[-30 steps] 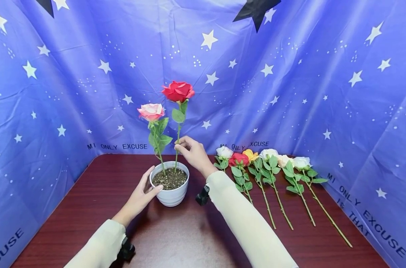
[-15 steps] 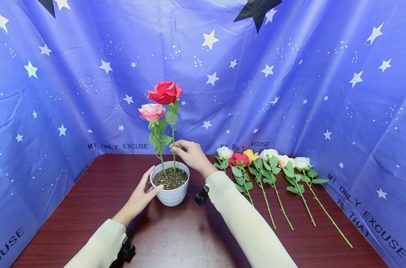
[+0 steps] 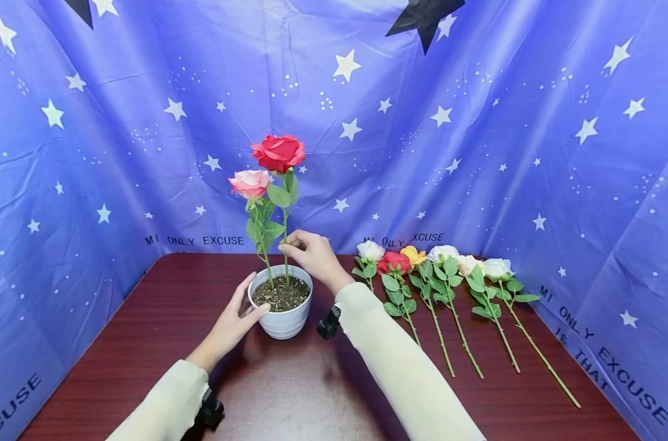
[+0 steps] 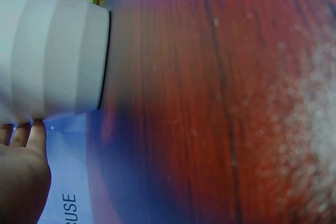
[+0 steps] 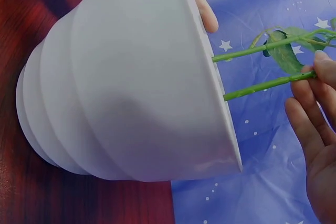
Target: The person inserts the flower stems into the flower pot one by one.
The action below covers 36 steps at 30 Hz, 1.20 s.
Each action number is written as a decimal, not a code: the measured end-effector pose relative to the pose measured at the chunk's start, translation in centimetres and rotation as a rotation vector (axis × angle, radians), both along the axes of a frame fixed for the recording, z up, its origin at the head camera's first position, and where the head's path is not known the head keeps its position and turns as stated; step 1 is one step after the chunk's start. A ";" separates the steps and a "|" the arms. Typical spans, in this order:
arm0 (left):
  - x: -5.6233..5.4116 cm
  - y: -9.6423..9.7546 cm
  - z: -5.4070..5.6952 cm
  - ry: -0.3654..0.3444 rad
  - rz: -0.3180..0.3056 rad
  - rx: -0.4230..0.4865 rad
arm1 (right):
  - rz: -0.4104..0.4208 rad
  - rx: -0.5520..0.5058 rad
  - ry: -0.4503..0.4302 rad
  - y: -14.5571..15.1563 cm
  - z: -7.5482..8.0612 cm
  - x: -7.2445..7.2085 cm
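Creased blue fabric printed with pale stars [image 3: 400, 196] behind a glossy red-brown wood-grain tabletop [image 3: 146, 331]. White round pot with smooth, ridged, tapering wall [image 3: 284, 324] stands on it, crumbly dark soil [image 3: 283, 300] inside. Left hand [image 3: 236, 315] spread, straight fingers and thumb against pot side and rim. Right hand [image 3: 314, 257] pinches slim green stem [image 5: 257, 88] of ruffled red rose [image 3: 278, 153], upright in soil beside pink-white layered rose [image 3: 250, 184]. Row of leafy white, red, yellow, cream roses [image 3: 442, 252] lies at right
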<state>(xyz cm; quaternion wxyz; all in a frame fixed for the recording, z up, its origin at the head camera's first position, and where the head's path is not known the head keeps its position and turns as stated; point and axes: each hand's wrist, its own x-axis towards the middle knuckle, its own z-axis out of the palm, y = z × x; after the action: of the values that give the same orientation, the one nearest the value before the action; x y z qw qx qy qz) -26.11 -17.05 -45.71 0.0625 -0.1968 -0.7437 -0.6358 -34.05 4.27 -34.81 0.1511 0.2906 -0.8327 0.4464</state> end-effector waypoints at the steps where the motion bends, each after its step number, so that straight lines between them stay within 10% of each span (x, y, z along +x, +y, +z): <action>1: 0.0 0.0 0.0 -0.002 -0.003 0.005 | -0.006 0.000 0.003 0.0 0.0 0.0; 36: 0.1 0.2 0.0 -0.002 0.001 -0.005 | -0.028 -0.037 -0.086 0.5 -1.6 -0.4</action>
<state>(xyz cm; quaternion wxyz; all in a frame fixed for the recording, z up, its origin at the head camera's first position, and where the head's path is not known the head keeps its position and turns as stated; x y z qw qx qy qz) -26.01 -16.90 -45.67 0.0615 -0.1956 -0.7457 -0.6340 -34.44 4.81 -36.38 0.1267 0.2567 -0.8341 0.4716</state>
